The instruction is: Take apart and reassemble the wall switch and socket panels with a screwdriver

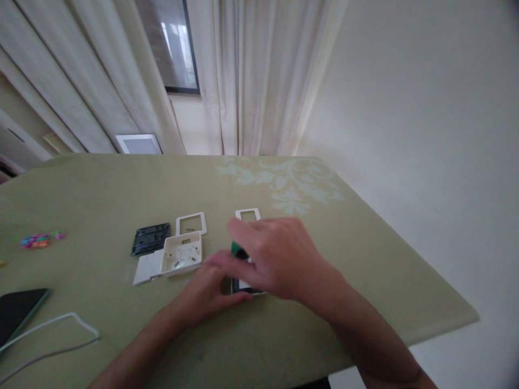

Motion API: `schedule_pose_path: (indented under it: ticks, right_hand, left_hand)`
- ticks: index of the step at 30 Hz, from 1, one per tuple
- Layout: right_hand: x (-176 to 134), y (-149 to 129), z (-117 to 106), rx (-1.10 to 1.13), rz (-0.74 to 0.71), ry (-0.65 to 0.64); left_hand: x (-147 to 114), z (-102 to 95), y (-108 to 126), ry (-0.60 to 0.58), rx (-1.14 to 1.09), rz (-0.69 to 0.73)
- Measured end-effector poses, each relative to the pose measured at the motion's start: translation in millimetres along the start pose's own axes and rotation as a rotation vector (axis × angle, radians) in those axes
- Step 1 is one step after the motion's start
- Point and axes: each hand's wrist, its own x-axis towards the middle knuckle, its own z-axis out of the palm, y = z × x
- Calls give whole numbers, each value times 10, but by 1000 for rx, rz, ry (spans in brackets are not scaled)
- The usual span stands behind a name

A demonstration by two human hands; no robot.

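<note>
My right hand [275, 256] is closed around a screwdriver [238, 250], of which only the green and black handle shows; its tip is hidden. Beneath it lies a small black-and-white rectangular device [239, 286], mostly covered by my hands. My left hand [219, 281] grips the device's left side, with thumb along the near edge and fingers partly hidden behind the right hand. Just beyond them, a white frame [248, 212] rests on the table. Left of my hands sits an open white plastic box [182, 254], touching a flat white plate [148, 267].
A black plastic panel [151, 239] and another white frame [191, 223] lie near the box. Farther left are small colourful pieces [36, 241], a dark flat device [20, 310] and a white cable [73, 314]. A wall [425, 135] borders the green-covered table [121, 189] on the right.
</note>
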Motion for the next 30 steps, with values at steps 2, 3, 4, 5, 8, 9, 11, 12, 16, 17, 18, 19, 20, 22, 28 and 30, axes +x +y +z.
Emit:
schedule_pose_path:
  ticks: [2, 3, 4, 5, 8, 9, 11, 12, 16, 17, 18, 19, 20, 22, 28, 30]
  right_hand:
    - [26, 113, -47, -26, 127, -14]
    - [30, 158, -70, -10, 118, -19]
    - [27, 186, -91, 25, 69, -28]
    - [17, 196, -108, 66, 1, -37]
    - [-29, 146, -132, 125, -123, -38]
    - [-41, 122, -133, 126, -127, -39]
    - [-49, 89, -129, 134, -131, -50]
    - [-46, 84, -125, 142, -138, -58]
    - [-24, 105, -100, 173, -195, -47]
    - [-21, 111, -94, 184, -211, -38]
    - [-20, 114, -88, 195, -222, -29]
    - [-22, 115, -83, 202, -227, -23]
    - [-24, 114, -79, 206, -225, -19]
    - [-29, 113, -72, 205, -210, -15]
    - [-21, 112, -70, 226, -186, -8]
    - [-18, 108, -72, 240, -185, -14]
  left_hand:
    - [19, -32, -12, -83, 48, 22]
    - [24, -40, -21, -112, 73, 29]
    - [24, -41, -29, -126, 91, 32]
    - [19, -37, -38, -129, 97, 35]
    - [-8, -9, -56, -120, 77, 24]
    - [-16, 0, -58, -117, 73, 21]
    - [-27, 8, -53, -101, 73, 26]
    - [-29, 6, -45, -85, 70, 36]
    - [-28, -38, 28, -21, -52, 43]
    - [-25, -54, 51, -19, -104, 33]
    - [-20, -69, 73, -20, -151, 21]
    - [-13, -82, 90, -20, -190, 13]
    - [-3, -90, 100, -22, -218, 7]
    - [24, -89, 100, -20, -249, 0]
    - [84, -51, 13, 89, -211, -62]
    - [83, -84, 7, 74, -212, -69]
